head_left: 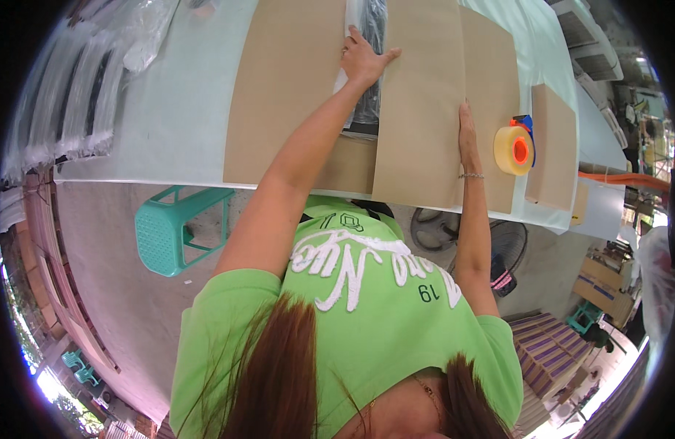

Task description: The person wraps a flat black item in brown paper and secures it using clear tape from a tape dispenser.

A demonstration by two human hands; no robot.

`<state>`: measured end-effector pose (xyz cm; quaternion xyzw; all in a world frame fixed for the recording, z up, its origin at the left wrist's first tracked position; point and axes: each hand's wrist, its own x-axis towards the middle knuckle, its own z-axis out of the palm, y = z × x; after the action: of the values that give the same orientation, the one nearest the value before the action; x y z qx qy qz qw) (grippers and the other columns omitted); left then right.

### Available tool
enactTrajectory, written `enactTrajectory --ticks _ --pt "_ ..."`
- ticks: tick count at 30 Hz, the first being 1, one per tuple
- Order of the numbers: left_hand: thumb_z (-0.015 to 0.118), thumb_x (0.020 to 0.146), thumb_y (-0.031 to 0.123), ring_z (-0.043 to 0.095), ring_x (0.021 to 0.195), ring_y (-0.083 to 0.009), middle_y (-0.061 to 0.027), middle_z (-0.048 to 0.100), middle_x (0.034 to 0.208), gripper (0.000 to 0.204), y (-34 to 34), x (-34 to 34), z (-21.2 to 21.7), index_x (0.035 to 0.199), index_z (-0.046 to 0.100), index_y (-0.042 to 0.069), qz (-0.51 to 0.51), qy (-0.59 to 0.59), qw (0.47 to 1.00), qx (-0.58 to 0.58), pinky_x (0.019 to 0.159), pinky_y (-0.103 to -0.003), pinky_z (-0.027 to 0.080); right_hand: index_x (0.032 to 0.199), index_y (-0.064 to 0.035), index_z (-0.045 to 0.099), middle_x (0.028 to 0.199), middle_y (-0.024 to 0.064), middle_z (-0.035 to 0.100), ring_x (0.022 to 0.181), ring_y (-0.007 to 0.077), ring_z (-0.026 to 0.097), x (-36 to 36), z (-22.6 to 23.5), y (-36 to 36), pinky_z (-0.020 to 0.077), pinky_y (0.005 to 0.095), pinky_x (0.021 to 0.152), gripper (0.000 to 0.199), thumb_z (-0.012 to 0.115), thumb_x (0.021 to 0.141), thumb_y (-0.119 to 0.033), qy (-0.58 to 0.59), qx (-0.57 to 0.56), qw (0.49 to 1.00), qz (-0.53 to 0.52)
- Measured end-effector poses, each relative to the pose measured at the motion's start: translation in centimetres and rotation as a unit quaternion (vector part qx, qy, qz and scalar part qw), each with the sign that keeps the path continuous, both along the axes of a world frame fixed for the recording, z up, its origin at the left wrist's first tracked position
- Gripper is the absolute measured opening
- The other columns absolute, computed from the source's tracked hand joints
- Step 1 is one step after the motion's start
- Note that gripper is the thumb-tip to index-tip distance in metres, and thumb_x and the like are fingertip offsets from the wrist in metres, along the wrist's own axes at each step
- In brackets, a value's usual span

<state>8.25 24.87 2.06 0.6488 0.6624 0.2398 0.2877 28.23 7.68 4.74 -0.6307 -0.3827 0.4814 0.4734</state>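
A long, dark item in clear plastic wrap [368,106] lies on a brown cardboard sheet [268,117] in front of me. A cardboard flap [421,132] is folded up along its right side and partly covers it. My left hand [365,60] rests over the wrapped item, fingers spread, with the thumb reaching onto the flap's left edge. Along the flap's right-hand fold lies my right hand [467,139], its fingers straight and flat against the cardboard. Right of that hand, a tape dispenser [514,150] with a wide roll sits on the cardboard.
Several plastic-wrapped pieces [70,95] lie at the table's far left. A smaller cardboard piece [553,146] is at the right of the pale-covered table [169,95]. Below the table edge are a green stool [162,230] and a fan [507,252] on the floor.
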Motion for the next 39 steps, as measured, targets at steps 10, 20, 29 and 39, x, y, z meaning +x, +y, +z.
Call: enactTrajectory --ticks 10,20,29,39 --pt "0.076 0.061 0.069 0.053 0.114 -0.042 -0.0257 0.048 0.129 0.129 -0.1 0.4 -1.0 0.147 0.015 -0.006 0.034 -0.017 0.997 0.073 0.095 -0.047 0.047 0.151 -0.001 0.021 0.154 0.0117 0.028 0.141 0.0213 0.028 0.2 0.2 -0.1 0.0248 0.0331 0.115 0.063 0.032 0.104 -0.04 0.006 0.012 1.0 -0.009" --pt "0.078 0.059 0.067 0.054 0.115 -0.0392 -0.0257 0.048 0.132 0.129 -0.2 0.1 0.6 0.148 0.016 -0.003 0.015 -0.038 0.999 -0.011 0.095 -0.047 0.047 0.152 0.0 0.017 0.156 0.0113 0.023 0.143 0.0217 0.023 0.7 -0.3 -0.2 0.0222 0.0335 0.116 0.064 0.033 0.104 -0.038 0.044 0.038 0.998 -0.018" --pt "0.073 0.063 0.07 0.05 0.124 -0.0384 -0.0242 0.042 0.142 0.125 -0.4 0.1 0.4 0.15 0.018 0.0 0.028 -0.015 0.999 0.004 0.098 -0.046 0.046 0.152 0.0009 0.013 0.158 0.0111 0.02 0.145 0.022 0.02 0.7 -0.3 0.4 0.0202 0.0339 0.117 0.064 0.034 0.104 -0.036 0.138 0.059 0.989 -0.014" --pt "0.072 0.064 0.071 0.047 0.129 -0.0361 -0.0265 0.042 0.143 0.126 -0.7 -0.2 1.9 0.149 0.018 -0.004 0.013 -0.014 0.999 -0.032 0.105 -0.042 0.04 0.152 0.0014 0.015 0.157 0.0117 0.021 0.145 0.0223 0.02 2.4 -1.6 1.0 0.0196 0.0337 0.117 0.063 0.033 0.104 -0.036 0.108 0.07 0.992 0.019"
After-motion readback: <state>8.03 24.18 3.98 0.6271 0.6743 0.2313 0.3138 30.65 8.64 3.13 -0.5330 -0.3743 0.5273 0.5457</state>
